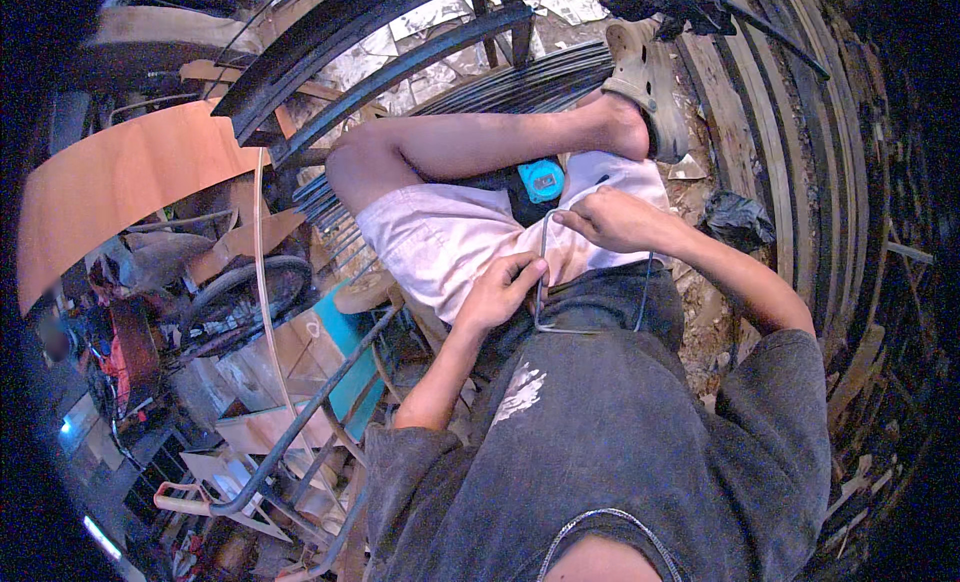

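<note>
My left hand (503, 289) is closed on the left side of a thin bent metal rod (568, 330), shaped like an open rectangle, resting over my lap. Higher up and to the right, my right hand (612, 217) grips the same rod near a bend, fingers curled; a thin piece with a dark tip sticks up past them. A blue tape measure (541, 182) lies on something dark between my bent leg (470, 142) and pale shorts (420, 242). A beige clog (650, 107) is on my foot.
Black steel bars (420, 52) arch above the leg. At left are a curved plywood sheet (120, 182), a wheel (245, 282), board scraps and a tubular frame (300, 422). Long timber strips (780, 132) and a black plastic bag (737, 222) are at right.
</note>
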`<control>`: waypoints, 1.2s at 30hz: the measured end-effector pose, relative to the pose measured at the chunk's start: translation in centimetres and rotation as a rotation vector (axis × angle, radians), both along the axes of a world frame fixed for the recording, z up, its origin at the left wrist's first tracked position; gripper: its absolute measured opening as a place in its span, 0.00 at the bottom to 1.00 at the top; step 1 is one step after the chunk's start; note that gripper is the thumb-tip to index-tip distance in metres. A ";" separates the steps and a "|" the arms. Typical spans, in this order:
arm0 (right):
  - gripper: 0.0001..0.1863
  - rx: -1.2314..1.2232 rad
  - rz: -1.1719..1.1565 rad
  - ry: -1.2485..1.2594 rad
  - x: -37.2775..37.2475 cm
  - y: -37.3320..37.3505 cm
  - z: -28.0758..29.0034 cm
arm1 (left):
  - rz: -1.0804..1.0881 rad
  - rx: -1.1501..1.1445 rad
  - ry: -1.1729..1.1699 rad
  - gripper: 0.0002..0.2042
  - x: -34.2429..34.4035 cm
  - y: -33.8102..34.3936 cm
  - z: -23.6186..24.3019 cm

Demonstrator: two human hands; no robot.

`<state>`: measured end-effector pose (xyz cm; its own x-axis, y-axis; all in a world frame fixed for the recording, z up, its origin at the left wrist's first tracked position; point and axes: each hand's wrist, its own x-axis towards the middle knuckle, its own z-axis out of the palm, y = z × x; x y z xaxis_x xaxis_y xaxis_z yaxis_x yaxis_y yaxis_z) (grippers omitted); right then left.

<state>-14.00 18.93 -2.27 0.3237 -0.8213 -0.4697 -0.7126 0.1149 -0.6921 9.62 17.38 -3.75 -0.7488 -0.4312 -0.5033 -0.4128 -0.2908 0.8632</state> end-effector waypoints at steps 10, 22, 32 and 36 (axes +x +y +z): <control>0.30 -0.045 0.024 0.024 -0.4 1.6 -0.2 | -0.024 0.270 -0.037 0.20 -0.4 1.1 0.3; 0.29 0.062 0.083 0.039 -0.6 2.3 -0.5 | 0.039 0.299 0.100 0.19 0.0 3.0 -1.4; 0.32 0.123 0.065 0.020 -0.7 3.5 -2.0 | 0.061 0.467 0.123 0.17 0.4 4.3 -1.3; 0.34 0.173 -0.039 0.004 -2.0 2.4 -1.4 | 0.271 0.718 0.287 0.18 0.6 4.7 0.0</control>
<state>-16.00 21.36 -3.69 0.2913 -0.7400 -0.6062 -0.7077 0.2596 -0.6571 10.24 22.06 -3.79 -0.8067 -0.2613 -0.5300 -0.0403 -0.8705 0.4905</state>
